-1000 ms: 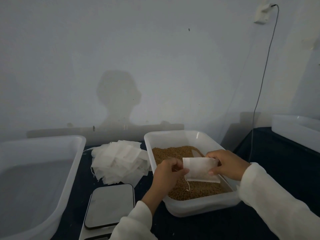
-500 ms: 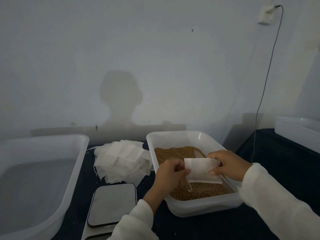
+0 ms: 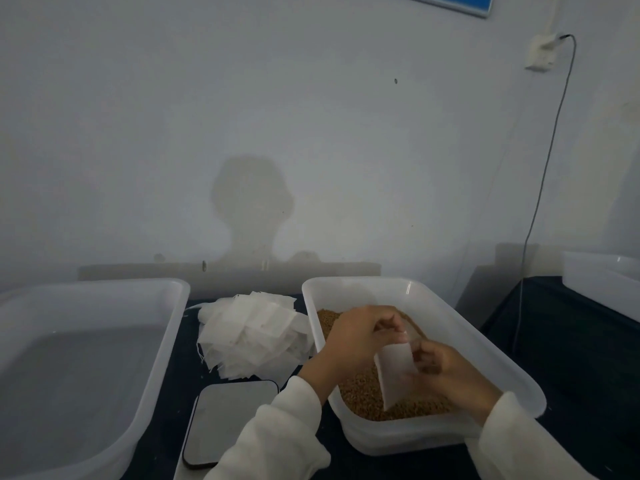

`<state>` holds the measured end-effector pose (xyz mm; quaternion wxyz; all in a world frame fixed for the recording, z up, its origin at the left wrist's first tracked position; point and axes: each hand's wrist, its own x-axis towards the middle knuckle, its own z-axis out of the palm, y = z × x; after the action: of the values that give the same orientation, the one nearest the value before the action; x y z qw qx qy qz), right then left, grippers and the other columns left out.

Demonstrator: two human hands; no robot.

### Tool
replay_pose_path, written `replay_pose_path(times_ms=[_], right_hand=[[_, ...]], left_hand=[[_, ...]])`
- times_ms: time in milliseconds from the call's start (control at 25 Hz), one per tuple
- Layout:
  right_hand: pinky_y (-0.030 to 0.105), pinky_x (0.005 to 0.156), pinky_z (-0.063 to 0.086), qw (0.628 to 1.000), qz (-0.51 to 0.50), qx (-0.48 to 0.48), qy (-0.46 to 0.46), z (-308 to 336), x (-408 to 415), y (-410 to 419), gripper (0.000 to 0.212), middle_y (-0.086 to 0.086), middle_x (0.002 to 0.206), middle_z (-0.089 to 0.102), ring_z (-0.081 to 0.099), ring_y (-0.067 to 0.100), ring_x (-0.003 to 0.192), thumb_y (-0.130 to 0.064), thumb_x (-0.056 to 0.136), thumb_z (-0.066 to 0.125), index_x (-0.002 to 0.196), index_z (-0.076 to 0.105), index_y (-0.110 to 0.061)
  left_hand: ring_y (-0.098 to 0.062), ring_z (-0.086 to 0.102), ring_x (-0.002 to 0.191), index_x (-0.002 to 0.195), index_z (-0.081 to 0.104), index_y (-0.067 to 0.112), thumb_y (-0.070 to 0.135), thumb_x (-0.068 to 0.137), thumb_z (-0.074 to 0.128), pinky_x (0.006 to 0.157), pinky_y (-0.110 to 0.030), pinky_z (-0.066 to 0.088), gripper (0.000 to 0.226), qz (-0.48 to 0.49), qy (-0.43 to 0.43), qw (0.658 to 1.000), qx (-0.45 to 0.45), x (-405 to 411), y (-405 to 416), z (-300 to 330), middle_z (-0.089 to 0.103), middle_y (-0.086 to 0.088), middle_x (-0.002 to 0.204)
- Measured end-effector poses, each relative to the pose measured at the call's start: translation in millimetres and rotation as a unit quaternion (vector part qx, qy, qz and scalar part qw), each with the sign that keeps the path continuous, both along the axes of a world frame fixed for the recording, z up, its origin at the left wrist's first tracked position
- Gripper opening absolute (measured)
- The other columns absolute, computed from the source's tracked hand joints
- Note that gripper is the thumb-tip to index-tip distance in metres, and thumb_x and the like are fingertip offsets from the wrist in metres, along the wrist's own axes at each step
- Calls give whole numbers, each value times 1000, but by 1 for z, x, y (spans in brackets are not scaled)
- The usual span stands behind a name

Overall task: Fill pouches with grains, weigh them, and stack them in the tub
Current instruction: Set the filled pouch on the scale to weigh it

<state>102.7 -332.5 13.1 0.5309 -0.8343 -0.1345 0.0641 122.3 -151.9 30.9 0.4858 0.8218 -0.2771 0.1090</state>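
Since the prior frame I see the pouch turned from flat to upright over the grains, near the tray's front edge. Left hand pinches its top corner; right hand grips its side.

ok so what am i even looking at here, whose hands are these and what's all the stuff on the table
There is no machine here. A person wears a camera on their head, so you look forward and down at their own two arms in white sleeves. The left hand and right hand both pinch one small white pouch, holding it over a clear tray of brown grains. On the dark table also lie a heap of empty pouches, a flat scale nearer the person, and a large clear tub on the left.
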Motion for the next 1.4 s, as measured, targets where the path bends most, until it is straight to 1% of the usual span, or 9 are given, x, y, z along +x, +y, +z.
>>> replay_pose_path(times_ms=[160, 280, 440, 520, 640, 840, 1080, 1200, 1400], right_hand=[[24, 73, 56, 994, -21, 108, -23, 5, 1, 23, 26, 10, 93, 72, 69, 21, 87, -10, 73, 73, 97, 67, -2], [30, 67, 51, 979, -96, 164, -68, 8, -2, 46, 18, 21, 83, 65, 61, 27, 75, -1, 78, 69, 86, 59, 12], [45, 79, 51, 947, -149, 281, -54, 13, -15, 77, 10, 19, 91, 68, 63, 30, 86, -5, 83, 65, 89, 61, 2], [51, 85, 52, 935, -149, 318, -44, 11, -23, 97, 11, 15, 96, 69, 64, 32, 94, -8, 84, 64, 93, 62, -1], [53, 84, 51, 935, -141, 322, -50, -1, -33, 137, 8, 16, 94, 67, 62, 35, 94, -12, 86, 64, 89, 63, -5], [50, 83, 50, 937, -140, 321, -9, -33, -36, 192, 13, 28, 98, 63, 61, 38, 90, -9, 87, 63, 92, 59, 2], [48, 90, 51, 957, -107, 270, 25, -62, -34, 225, 6, 12, 96, 67, 62, 30, 97, -10, 85, 66, 89, 61, -9], [36, 83, 52, 966, -97, 238, 29, -71, -32, 230, 7, 7, 96, 64, 60, 23, 96, -14, 86, 66, 89, 59, -14], [34, 83, 52, 980, -61, 184, 40, -70, -23, 222, 29, 5, 103, 62, 60, 19, 97, -8, 81, 70, 104, 52, -14]], left_hand=[[1, 57, 70, 80, 69, 11, 15, 82, 71, 71, -18, 45, 5, -29, -38, 998, 33, -7, 14, 13, 69, 2, 80], [-7, 61, 82, 85, 69, 12, 16, 81, 72, 74, -23, 48, 7, -4, -78, 997, 29, -11, 26, 20, 67, -4, 93], [-6, 61, 90, 113, 53, 23, 28, 77, 77, 75, -17, 52, 43, 72, 39, 991, -105, -25, 55, 13, 61, 8, 108], [-7, 64, 84, 105, 57, 20, 28, 78, 75, 73, -18, 53, 33, 111, 61, 984, -123, -35, 74, 0, 63, 10, 98], [-6, 64, 73, 84, 65, 22, 25, 85, 68, 69, -23, 55, 5, 221, 17, 969, -108, -57, 99, -21, 67, 11, 78], [2, 64, 80, 102, 60, 27, 27, 83, 70, 65, -16, 54, 22, 313, 43, 931, -181, -83, 131, -53, 68, 14, 91], [-10, 66, 83, 79, 64, 19, 17, 81, 73, 75, -26, 55, 10, 319, 103, 927, -170, -87, 160, -89, 68, 6, 81], [-9, 66, 81, 79, 62, 18, 10, 80, 72, 71, -23, 56, 13, 332, 112, 919, -180, -83, 171, -97, 69, 5, 80], [-7, 65, 76, 90, 56, 18, 3, 80, 70, 61, -17, 53, 23, 313, 132, 919, -200, -78, 182, -107, 68, -1, 85]])
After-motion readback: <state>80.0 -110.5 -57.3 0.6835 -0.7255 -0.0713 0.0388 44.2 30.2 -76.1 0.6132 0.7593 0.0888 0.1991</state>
